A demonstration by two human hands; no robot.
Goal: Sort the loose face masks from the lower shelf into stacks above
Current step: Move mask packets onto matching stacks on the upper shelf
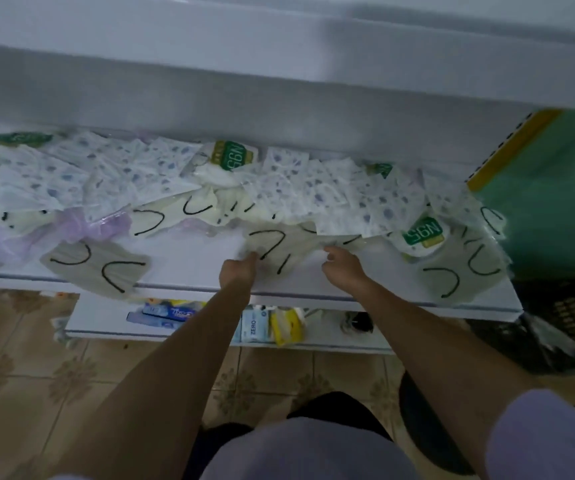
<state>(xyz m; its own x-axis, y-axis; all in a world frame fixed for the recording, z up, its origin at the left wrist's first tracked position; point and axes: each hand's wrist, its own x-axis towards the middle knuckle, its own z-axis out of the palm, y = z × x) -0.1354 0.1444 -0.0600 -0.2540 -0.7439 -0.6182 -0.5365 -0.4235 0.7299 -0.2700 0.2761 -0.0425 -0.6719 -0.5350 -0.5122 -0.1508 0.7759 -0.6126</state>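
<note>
**Both hands on one cream mask at the shelf front**

- Cream mask [281,249]: pale cream and folded flat, seemingly in a clear wrapper. Thin black ear loops show, one curving as an arch near its left end and others as short dark strokes running toward the person. The frame is soft, so no finer detail can be read.
- Position: it lies flat on the white shelf [192,261], directly between the two hands and close to the shelf's front edge.
- Axis: the long side runs hand to hand, roughly along the shelf edge. A lower corner points toward the person.
- Left hand [237,271]: fingers curled, pinching the mask's left edge.
- Right hand [343,266]: fingers bent, tips closed on the mask's right edge.
- Beyond the hands: a deep litter of spotted packs [133,171], white with blue-purple spots. An N95 pack [230,161] with a green label lies among them.
- Outboard of the right hand: a second N95 pack [423,233], and more cream masks [463,271] with black loops.
- Outboard of the left hand: another cream mask, overhanging the edge [99,268]. Crumpled purple plastic [81,226] lies just behind it.
- Below the forearms: a lower shelf [106,320] carrying small boxes, with tiled floor [36,375] beneath.
</note>
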